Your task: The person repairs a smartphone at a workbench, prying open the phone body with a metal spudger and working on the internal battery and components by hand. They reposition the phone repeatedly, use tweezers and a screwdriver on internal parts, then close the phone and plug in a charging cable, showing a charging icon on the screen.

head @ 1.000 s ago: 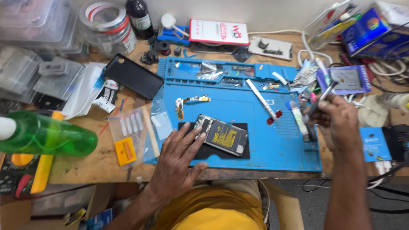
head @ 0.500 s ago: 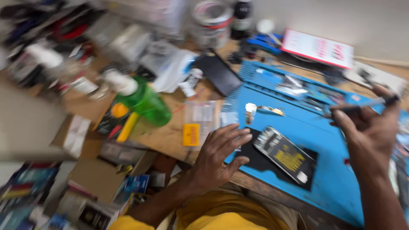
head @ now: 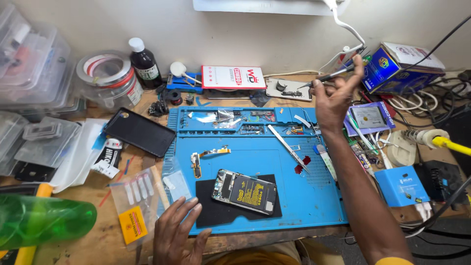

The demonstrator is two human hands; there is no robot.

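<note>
An opened phone (head: 245,191) with its yellow-labelled battery showing lies on a black pad (head: 216,208) on the blue work mat (head: 304,201). My left hand (head: 177,235) rests flat at the mat's near left corner, fingers spread, holding nothing, just left of the phone. My right hand (head: 336,95) is raised over the back right of the mat and pinches a thin dark tool (head: 331,76) that points left. A small flex part (head: 206,156) lies on the mat above the phone.
White tweezers (head: 287,146) lie on the mat. A black phone back (head: 140,131), tape roll (head: 103,73) and dark bottle (head: 144,64) sit at the left. A green bottle (head: 41,221) lies near left. Boxes, cables and a blue device (head: 405,185) crowd the right.
The view swung left and back again. My right hand rose from the mat's right edge to the back, still holding the thin tool. My left hand slid nearer the table edge, off the phone.
</note>
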